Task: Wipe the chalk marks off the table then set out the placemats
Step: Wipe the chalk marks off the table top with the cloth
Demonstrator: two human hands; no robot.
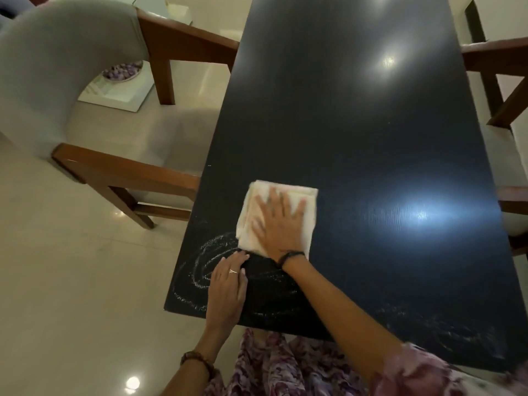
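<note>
On the long, dark, glossy rectangular surface [357, 124], the right hand [281, 224] lies flat on a folded cream-white cloth [257, 201] just left of the frame's centre, its fingers [274, 197] spread apart and straight, pressing the cloth down rather than gripping it. The left hand [227, 287] rests on the surface just below and to the left of the cloth, fingers together and lightly extended, holding nothing, its fingertips almost touching the cloth's lower edge. The white swirling chalk marks [200, 270] lie toward the lower left of the frame from the cloth, starting right at the cloth's lower left corner and looping around and under the left hand toward the near corner of the surface. A fainter, smeared patch of chalk [445, 330] sits at the lower right, near the person's patterned sleeve. So the next stroke, by my reading, must pull the cloth down and leftward toward the person, and the left hand would need to lift clear, since it sits on top of the marks. The right hand is the one placed to do it. No placemats are in view. A grey upholstered chair with a brown wooden frame [57, 67] stands at the upper left.
</note>
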